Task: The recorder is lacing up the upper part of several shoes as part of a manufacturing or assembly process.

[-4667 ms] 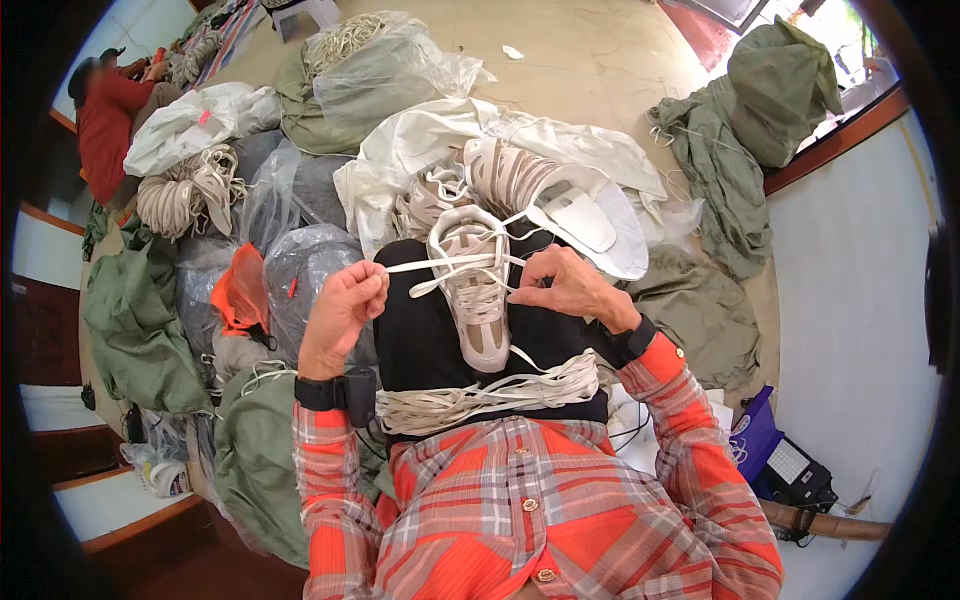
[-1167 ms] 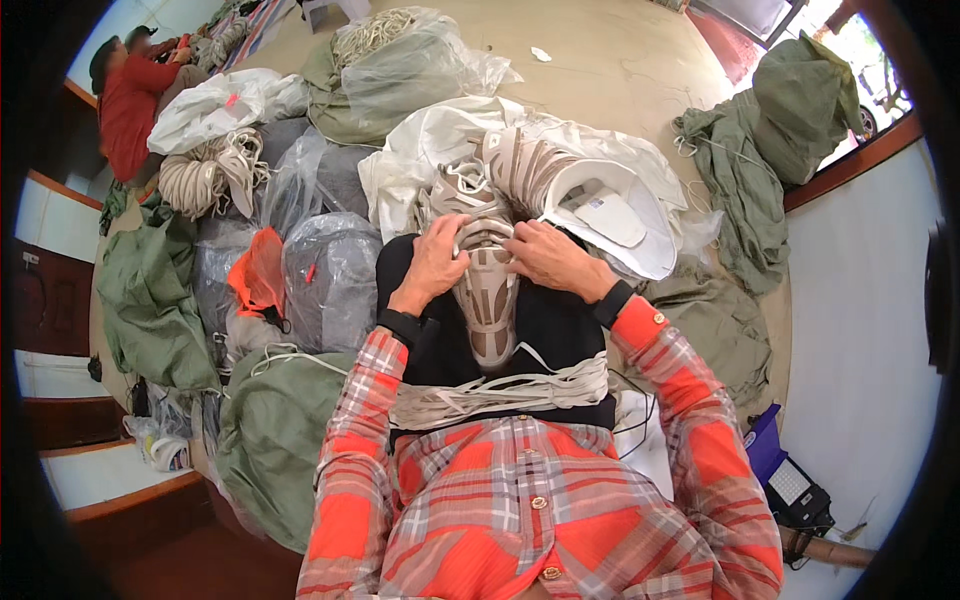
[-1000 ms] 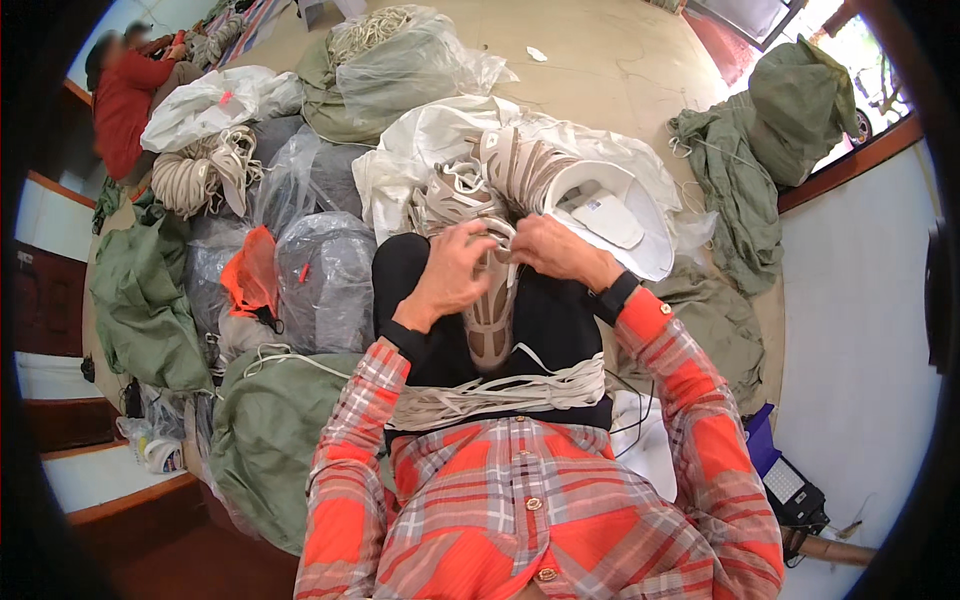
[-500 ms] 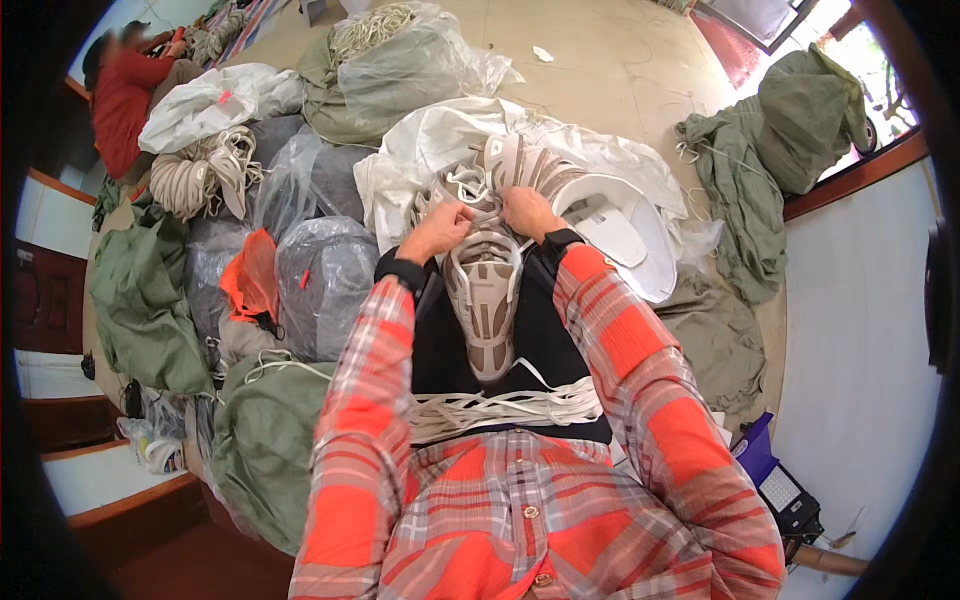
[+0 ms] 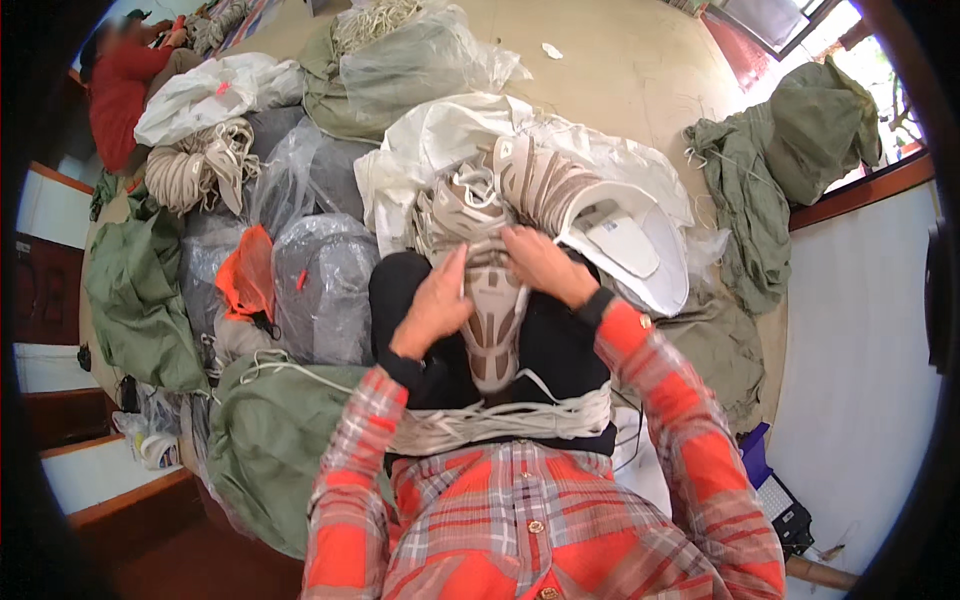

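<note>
A beige and brown shoe upper [image 5: 494, 312] lies lengthwise on my lap, toe toward me. My left hand [image 5: 437, 308] is pressed along its left side, fingers close together at its edge. Over its far right part, my right hand [image 5: 545, 265] grips with bent fingertips. Beyond them, several similar uppers [image 5: 455, 212] sit bunched together, with a pale lace on top. To their right a nested row of uppers [image 5: 545, 180] ends in a wide white-lined opening [image 5: 655, 285]. A bundle of white laces [image 5: 480, 428] lies across my thighs.
White sacking [image 5: 440, 130] spreads beneath the uppers. Plastic-wrapped dark bundles [image 5: 325, 290], an orange bag [image 5: 247, 275] and green sacks [image 5: 275, 440] crowd the left. Another green sack [image 5: 815, 140] stands at the far right. A person in red [image 5: 120, 100] sits at the far left.
Both hands have come nearer to me and lower along the upper. My left hand has moved from the lace area down to its side; the bunched uppers beyond are now more visible.
</note>
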A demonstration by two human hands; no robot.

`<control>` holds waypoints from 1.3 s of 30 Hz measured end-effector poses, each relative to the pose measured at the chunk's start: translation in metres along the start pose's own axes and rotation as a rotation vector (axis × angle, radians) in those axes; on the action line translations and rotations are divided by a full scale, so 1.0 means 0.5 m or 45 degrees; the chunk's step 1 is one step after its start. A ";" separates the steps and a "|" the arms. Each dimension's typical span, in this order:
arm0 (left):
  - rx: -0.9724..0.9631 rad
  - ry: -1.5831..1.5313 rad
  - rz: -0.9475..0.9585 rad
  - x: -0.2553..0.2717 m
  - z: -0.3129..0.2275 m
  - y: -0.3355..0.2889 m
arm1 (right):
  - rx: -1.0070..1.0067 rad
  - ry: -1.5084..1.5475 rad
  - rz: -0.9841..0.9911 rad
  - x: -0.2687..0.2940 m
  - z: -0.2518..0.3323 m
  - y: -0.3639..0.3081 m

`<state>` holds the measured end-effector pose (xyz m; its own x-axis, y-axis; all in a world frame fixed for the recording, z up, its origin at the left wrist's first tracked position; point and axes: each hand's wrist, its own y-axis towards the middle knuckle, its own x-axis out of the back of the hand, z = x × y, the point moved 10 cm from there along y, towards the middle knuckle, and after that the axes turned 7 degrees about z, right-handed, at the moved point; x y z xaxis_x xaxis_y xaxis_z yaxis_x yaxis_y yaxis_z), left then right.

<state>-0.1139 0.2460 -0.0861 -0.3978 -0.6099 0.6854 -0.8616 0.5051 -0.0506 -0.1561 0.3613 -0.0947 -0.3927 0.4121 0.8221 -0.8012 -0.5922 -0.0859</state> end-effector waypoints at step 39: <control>0.330 -0.013 -0.465 0.058 -0.022 -0.089 | 0.245 0.216 -0.740 0.130 0.093 -0.039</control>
<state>-0.0836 0.2128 -0.0559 -0.0547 -0.7267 0.6848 -0.9962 0.0864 0.0121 -0.1450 0.3675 -0.0137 0.0034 0.7986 0.6019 -0.8158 -0.3459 0.4635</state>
